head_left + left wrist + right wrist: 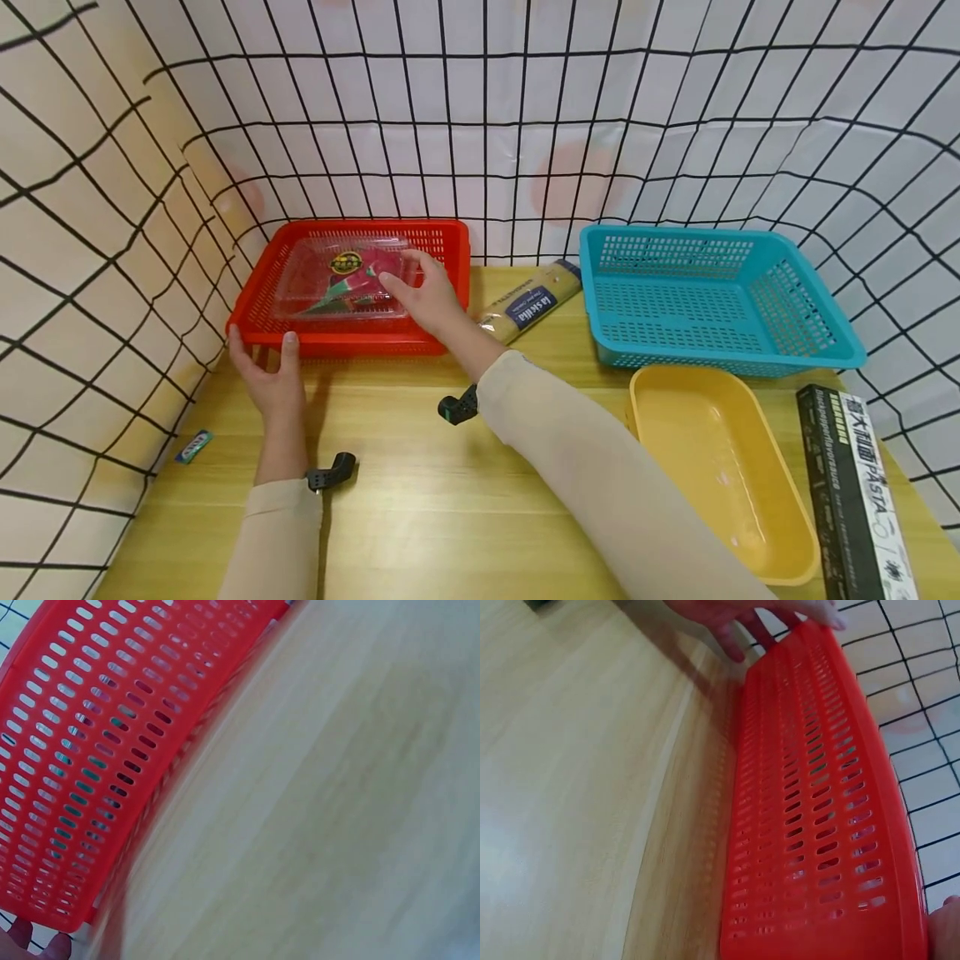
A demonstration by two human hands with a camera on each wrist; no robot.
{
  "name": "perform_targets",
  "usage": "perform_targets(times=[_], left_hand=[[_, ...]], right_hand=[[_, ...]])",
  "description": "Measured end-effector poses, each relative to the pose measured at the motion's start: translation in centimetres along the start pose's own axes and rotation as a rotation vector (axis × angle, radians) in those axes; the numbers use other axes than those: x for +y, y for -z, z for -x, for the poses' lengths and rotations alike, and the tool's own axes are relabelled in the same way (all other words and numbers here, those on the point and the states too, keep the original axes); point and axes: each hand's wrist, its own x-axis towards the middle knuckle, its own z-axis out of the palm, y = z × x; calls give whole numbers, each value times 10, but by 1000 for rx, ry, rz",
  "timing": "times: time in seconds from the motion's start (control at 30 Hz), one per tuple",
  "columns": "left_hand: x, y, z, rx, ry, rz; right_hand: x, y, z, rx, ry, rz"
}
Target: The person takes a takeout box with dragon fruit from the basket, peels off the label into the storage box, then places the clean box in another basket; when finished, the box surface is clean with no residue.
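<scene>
A clear plastic box [307,279] with a dark oval label and something pink and green in it lies inside the red perforated basket [352,342]. Reaching over the basket, my right hand [429,296] holds the right end of the box between thumb and fingers. My left hand [272,379] grips the basket's front left corner, thumb and fingers spread at the rim. The right wrist view shows the left fingers [731,643] around that corner. In the left wrist view the basket's slotted side [112,742] shows, with fingertips [56,946] at its lower end.
A pasta packet [528,304] lies right of the red basket. Farther right stand a blue perforated basket [675,354] and a yellow tub [708,450], with a dark pasta box [855,492] beside them. A small packet [194,447] lies at left. Black wire grid [483,125] surrounds the table.
</scene>
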Motion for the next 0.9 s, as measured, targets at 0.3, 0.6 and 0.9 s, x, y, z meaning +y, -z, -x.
perform_targets(times=[0.3, 0.6, 0.9], left_hand=[[3, 1, -1, -7, 12, -18], [1, 2, -1, 4, 22, -19], [0, 2, 1, -3, 11, -49]], right_hand=[[2, -7, -18, -30, -129, -44], [4, -10, -24, -102, -208, -62], [6, -12, -24, -99, -245, -72]])
